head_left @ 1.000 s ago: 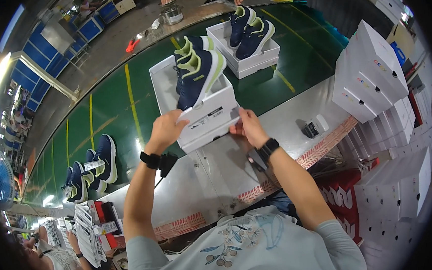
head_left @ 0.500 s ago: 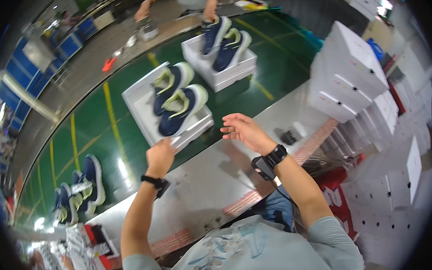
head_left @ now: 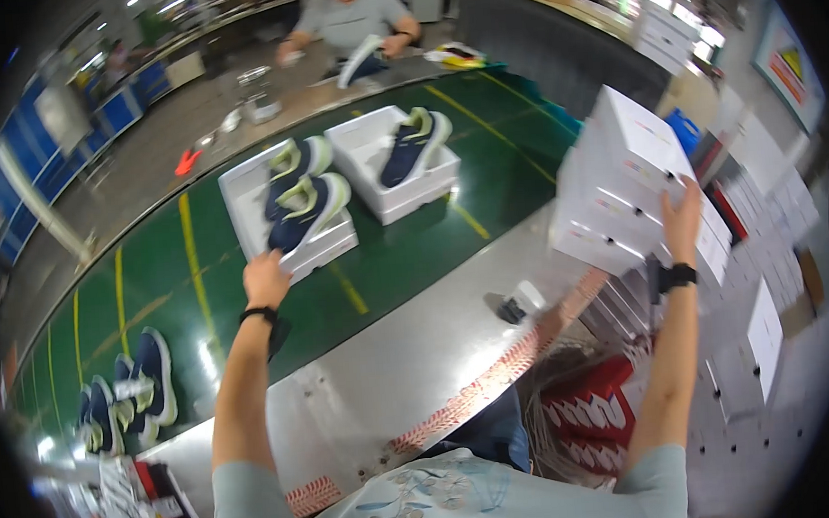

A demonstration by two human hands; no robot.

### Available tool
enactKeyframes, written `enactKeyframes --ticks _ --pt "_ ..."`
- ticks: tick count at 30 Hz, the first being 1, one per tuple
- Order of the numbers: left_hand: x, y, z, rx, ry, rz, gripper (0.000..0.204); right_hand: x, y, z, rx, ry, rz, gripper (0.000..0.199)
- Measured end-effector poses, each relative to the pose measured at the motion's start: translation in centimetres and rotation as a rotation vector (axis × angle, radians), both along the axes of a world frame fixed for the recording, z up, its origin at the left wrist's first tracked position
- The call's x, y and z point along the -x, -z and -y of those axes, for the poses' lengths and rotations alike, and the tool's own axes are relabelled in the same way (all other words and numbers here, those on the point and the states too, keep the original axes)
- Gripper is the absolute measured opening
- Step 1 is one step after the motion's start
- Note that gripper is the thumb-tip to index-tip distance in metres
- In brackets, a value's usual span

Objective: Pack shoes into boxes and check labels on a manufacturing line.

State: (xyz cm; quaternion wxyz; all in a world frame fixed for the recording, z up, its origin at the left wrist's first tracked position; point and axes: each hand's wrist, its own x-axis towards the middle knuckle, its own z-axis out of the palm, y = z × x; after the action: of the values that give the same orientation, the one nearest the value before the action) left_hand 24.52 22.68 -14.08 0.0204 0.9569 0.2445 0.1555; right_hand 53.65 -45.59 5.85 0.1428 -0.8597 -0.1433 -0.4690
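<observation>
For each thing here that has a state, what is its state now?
Near shoe box: open, two shoes inside.
Far shoe box: open, one shoe inside.
Stacked white boxes: closed.
Left hand: touching the near shoe box's edge.
Right hand: open, against the stacked white boxes.

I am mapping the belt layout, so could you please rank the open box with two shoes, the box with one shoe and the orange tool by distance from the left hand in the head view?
1. Open box with two shoes: touching the left hand, on the green belt.
2. Box with one shoe: farther along, to the right.
3. Orange tool: farthest, on the grey floor beyond the belt.
</observation>
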Motion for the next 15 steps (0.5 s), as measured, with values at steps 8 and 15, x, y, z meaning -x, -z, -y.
enactKeyframes --ticks 8,15 --pt "1.7 2.7 1.4 -0.173 -0.173 0.167 0.081 -5.5 1.5 3.8 0.27 0.103 -0.117 0.052" --pt "13.0 1.4 1.2 0.025 -0.137 0.37 0.069 -7.0 0.4 5.4 0.428 0.26 -0.146 0.057"
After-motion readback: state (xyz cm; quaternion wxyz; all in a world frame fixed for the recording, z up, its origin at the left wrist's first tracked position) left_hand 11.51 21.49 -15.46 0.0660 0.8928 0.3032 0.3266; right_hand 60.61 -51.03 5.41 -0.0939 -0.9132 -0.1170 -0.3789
